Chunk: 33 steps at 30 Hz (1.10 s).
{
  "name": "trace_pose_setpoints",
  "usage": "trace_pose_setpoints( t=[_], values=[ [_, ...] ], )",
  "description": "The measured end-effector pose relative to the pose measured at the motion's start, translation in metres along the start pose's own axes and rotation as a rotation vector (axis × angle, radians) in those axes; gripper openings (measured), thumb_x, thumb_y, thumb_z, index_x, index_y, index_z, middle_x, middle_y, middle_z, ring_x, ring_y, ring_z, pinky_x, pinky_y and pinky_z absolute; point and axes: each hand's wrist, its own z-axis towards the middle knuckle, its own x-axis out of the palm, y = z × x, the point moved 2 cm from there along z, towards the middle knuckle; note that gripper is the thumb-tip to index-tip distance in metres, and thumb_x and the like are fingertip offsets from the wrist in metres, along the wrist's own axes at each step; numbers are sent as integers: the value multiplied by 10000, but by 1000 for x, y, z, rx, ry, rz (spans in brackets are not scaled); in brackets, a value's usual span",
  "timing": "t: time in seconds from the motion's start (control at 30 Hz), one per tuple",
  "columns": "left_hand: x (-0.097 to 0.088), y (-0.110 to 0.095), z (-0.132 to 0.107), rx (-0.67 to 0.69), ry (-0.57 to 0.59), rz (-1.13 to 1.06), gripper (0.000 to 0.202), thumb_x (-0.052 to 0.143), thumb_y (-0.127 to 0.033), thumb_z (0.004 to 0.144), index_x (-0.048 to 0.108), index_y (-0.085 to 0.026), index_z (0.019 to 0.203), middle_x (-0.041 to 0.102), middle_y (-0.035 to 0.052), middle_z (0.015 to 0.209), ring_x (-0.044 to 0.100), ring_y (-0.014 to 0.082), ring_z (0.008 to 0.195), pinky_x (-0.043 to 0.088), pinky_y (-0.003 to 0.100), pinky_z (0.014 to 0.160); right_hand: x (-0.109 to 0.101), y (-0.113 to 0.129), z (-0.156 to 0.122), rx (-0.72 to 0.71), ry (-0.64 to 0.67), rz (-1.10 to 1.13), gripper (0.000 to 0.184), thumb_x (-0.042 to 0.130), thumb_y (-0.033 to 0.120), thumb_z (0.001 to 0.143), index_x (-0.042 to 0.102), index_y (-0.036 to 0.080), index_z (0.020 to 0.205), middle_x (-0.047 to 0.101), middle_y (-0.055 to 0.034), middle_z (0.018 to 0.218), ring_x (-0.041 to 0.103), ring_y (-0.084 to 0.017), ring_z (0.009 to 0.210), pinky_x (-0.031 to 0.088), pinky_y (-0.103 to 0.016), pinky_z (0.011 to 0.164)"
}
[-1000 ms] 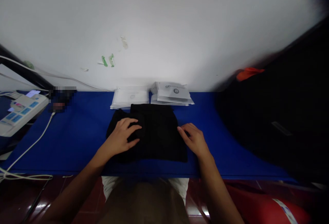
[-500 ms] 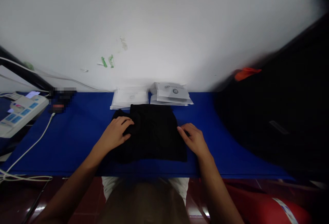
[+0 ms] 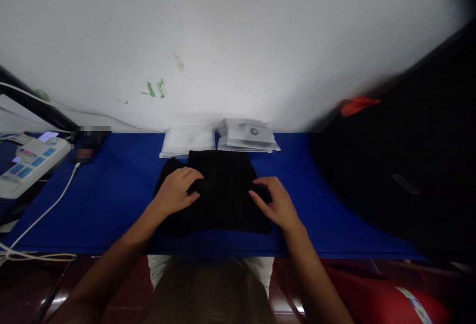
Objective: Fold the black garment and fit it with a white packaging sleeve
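A folded black garment (image 3: 223, 190) lies in the middle of the blue table (image 3: 111, 200). My left hand (image 3: 176, 192) rests on the garment's left part, its fingers lying flat and pointing right. On the garment's right edge is my right hand (image 3: 273, 202), fingers stretched out and slightly spread, pressing on the cloth. Neither hand grips anything.
Two stacks of white plastic packets (image 3: 223, 138) lie against the wall behind the garment. A white power strip (image 3: 28, 162) with a cable (image 3: 44, 210) sits at the far left. A big pile of black cloth (image 3: 401, 175) fills the right side.
My right hand has slid left, further onto the garment. My left hand shifted slightly right after drawing back toward the left edge.
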Motion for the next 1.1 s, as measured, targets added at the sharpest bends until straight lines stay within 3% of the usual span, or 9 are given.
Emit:
trace_pose_setpoints(
  t=[0.17,0.23,0.37,0.47,0.57,0.7,0.83,1.0,1.1],
  values=[
    [12,-25,21,64,91,-157,239,574,-152,781,603,-205,1012,683,48,1007,643,205,924,506,346,838,10,16,-1,-208,68,32,619,675,440,846,399,215,1352,568,-168,1283,566,-316,1148,515,-500,906],
    [22,-33,27,113,151,-167,257,587,-153,770,608,-202,1021,686,49,1017,645,207,929,500,348,846,15,18,-1,-277,107,51,679,685,449,829,368,207,1378,553,-178,1310,561,-316,1163,511,-500,912],
    [36,-46,35,181,210,-190,256,598,-158,791,616,-196,1043,691,52,1031,639,214,961,494,355,865,21,17,0,-313,193,33,518,589,368,859,439,195,1324,621,-158,1192,596,-308,1078,508,-488,879],
    [34,-44,37,182,253,-239,244,615,-239,855,601,-201,1096,675,55,1071,625,209,1002,490,355,900,20,15,0,-303,197,39,394,505,259,850,499,186,1238,658,-130,1049,615,-287,954,510,-450,807],
    [21,-20,39,123,210,-222,309,626,-407,886,587,-228,1134,645,57,1146,594,215,1081,468,366,963,18,13,0,-267,170,51,347,481,208,822,528,194,1165,661,-108,967,608,-270,870,502,-419,756],
    [4,48,39,-157,9,154,339,553,-439,918,597,-193,1147,626,117,1145,567,292,1104,447,449,964,20,7,-1,-236,117,72,279,485,271,820,533,205,1087,649,-104,926,598,-273,826,502,-417,728],
    [0,101,30,-330,167,347,449,586,-454,881,587,-153,1214,594,161,1257,540,357,1164,455,456,927,23,-1,-4,-192,105,99,326,518,338,820,505,210,1118,634,-91,898,608,-275,799,520,-416,707],
    [-2,111,25,-270,219,311,352,455,-399,952,634,-182,1165,647,119,1215,583,318,1111,462,411,889,23,-4,-9,-113,77,84,719,577,441,832,273,190,1433,575,-188,1278,616,-340,1100,529,-476,862],
    [-5,115,28,-288,192,249,360,380,-401,979,674,-207,1055,691,95,1106,617,277,1040,460,372,865,22,-2,-10,-109,74,89,775,580,475,853,219,194,1478,556,-191,1340,617,-331,1130,530,-467,889]
  ],
)
